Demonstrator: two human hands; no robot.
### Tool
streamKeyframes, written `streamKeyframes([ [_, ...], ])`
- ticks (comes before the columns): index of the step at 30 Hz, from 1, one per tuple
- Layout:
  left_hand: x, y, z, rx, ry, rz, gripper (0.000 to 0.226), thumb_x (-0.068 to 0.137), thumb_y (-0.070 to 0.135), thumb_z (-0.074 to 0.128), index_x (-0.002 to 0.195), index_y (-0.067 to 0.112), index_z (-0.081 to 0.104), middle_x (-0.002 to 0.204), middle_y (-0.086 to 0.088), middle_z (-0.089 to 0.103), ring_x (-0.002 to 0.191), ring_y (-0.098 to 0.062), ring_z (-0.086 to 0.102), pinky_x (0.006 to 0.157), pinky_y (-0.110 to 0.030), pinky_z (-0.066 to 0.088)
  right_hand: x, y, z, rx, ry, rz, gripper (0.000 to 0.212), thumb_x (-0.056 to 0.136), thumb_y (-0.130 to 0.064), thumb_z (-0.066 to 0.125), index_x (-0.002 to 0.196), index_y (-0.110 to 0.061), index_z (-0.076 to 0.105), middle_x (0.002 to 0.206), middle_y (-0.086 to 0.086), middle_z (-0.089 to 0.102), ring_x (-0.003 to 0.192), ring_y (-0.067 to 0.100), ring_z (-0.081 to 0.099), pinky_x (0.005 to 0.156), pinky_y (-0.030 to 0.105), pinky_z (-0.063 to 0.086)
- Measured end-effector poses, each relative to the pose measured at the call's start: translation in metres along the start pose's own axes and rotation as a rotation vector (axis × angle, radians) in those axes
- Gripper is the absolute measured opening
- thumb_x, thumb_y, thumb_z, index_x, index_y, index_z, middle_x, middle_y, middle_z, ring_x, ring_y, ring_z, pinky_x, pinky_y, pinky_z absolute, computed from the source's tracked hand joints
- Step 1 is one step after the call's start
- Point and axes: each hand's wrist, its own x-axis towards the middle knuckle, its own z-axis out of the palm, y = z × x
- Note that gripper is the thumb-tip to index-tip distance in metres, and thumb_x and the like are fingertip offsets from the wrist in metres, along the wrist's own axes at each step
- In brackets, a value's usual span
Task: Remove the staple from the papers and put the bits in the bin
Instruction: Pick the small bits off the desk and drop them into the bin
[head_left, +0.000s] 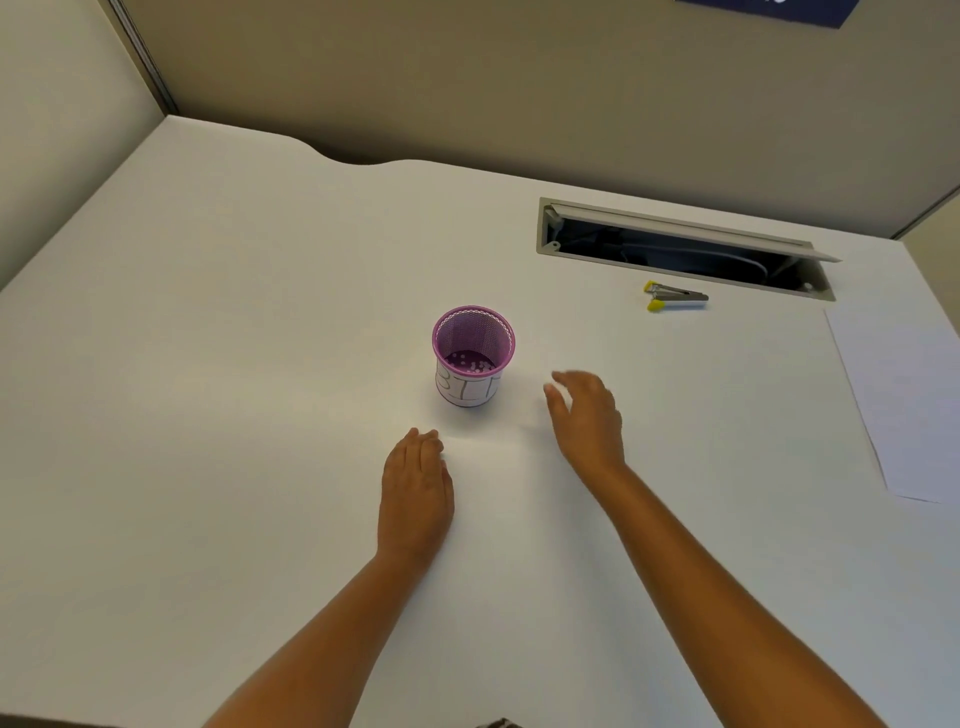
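Papers (904, 410) lie at the right edge of the tabletop (208, 364), well apart from both hands; no staple can be made out on them. A staple remover (674, 297) with yellow tips sits untouched near the cable hatch (675, 249). The purple mesh bin (472, 353) stands mid-table with pale specks at its bottom. The left hand (415, 493) rests flat and empty; the right hand (587, 415) hovers beside the bin, fingers relaxed, holding nothing visible. Judging by this, either the removal has not begun or it is already finished.
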Motion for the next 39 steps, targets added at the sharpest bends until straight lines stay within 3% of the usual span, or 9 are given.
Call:
streamKeyframes([
  [5,-0.001,-0.001,0.000,0.007,-0.009,0.003,0.039,0.087,0.015,0.030,0.107,-0.003,0.058,0.109,-0.020,0.064,0.110,-0.038,0.057,0.094,-0.048,0.044,-0.045,0.036,0.023,-0.222,-0.033,0.018,0.045,0.096,-0.026,0.044,0.138,-0.010,0.040,0.114,0.017,0.051,0.106,0.031,0.049,0.090,0.037,0.043],
  [10,-0.001,0.000,0.000,0.003,-0.004,0.003,0.039,0.087,0.014,0.030,0.107,-0.004,0.058,0.108,-0.021,0.065,0.108,-0.039,0.058,0.092,-0.049,0.045,-0.056,0.034,0.043,-0.389,0.048,-0.075,0.043,0.085,-0.024,0.064,0.122,-0.003,0.057,0.079,0.017,0.059,0.068,0.032,0.058,0.057,0.038,0.048],
  [13,-0.001,0.000,0.000,0.004,-0.007,0.000,0.039,0.088,0.015,0.030,0.106,-0.004,0.059,0.108,-0.021,0.065,0.108,-0.039,0.058,0.092,-0.048,0.045,-0.055,0.032,0.046,-0.457,0.097,-0.117,0.045,0.080,-0.028,0.070,0.117,-0.005,0.061,0.074,0.012,0.059,0.062,0.026,0.058,0.051,0.035,0.047],
  [18,0.000,-0.001,0.001,-0.002,-0.015,-0.009,0.040,0.088,0.017,0.029,0.107,-0.003,0.058,0.110,-0.020,0.064,0.110,-0.038,0.057,0.094,-0.046,0.044,-0.050,0.039,0.049,-0.458,0.139,-0.208,0.044,0.080,-0.029,0.070,0.119,-0.012,0.061,0.074,0.009,0.057,0.063,0.024,0.056,0.053,0.034,0.045],
  [21,0.000,-0.001,0.001,-0.006,-0.022,-0.014,0.041,0.088,0.017,0.029,0.109,-0.004,0.058,0.110,-0.021,0.064,0.110,-0.039,0.056,0.095,-0.048,0.043,-0.049,0.041,0.046,-0.320,0.103,-0.175,0.043,0.088,-0.030,0.059,0.128,-0.017,0.054,0.086,0.011,0.056,0.076,0.025,0.055,0.068,0.037,0.045],
  [24,-0.001,-0.001,0.001,-0.011,-0.021,-0.020,0.043,0.088,0.018,0.028,0.109,-0.004,0.058,0.111,-0.022,0.063,0.111,-0.039,0.056,0.096,-0.049,0.042,-0.048,0.039,0.044,-0.134,0.071,-0.043,0.042,0.091,-0.035,0.054,0.131,-0.024,0.051,0.094,0.004,0.050,0.089,0.021,0.052,0.082,0.030,0.035],
  [30,-0.001,-0.002,0.001,-0.011,-0.028,-0.019,0.041,0.088,0.017,0.030,0.109,-0.004,0.058,0.110,-0.021,0.064,0.110,-0.039,0.057,0.094,-0.048,0.044,-0.042,0.022,0.052,0.025,0.189,0.188,0.034,0.083,-0.044,0.062,0.113,-0.030,0.065,0.101,0.000,0.058,0.095,0.018,0.055,0.082,0.028,0.027],
  [39,-0.001,-0.003,0.002,-0.028,-0.032,-0.030,0.043,0.088,0.020,0.028,0.110,-0.003,0.058,0.112,-0.020,0.063,0.113,-0.038,0.055,0.097,-0.046,0.041,-0.038,0.013,0.055,0.040,0.249,0.279,0.017,0.084,-0.040,0.062,0.093,-0.029,0.071,0.095,-0.003,0.064,0.089,0.016,0.053,0.076,0.027,0.022],
])
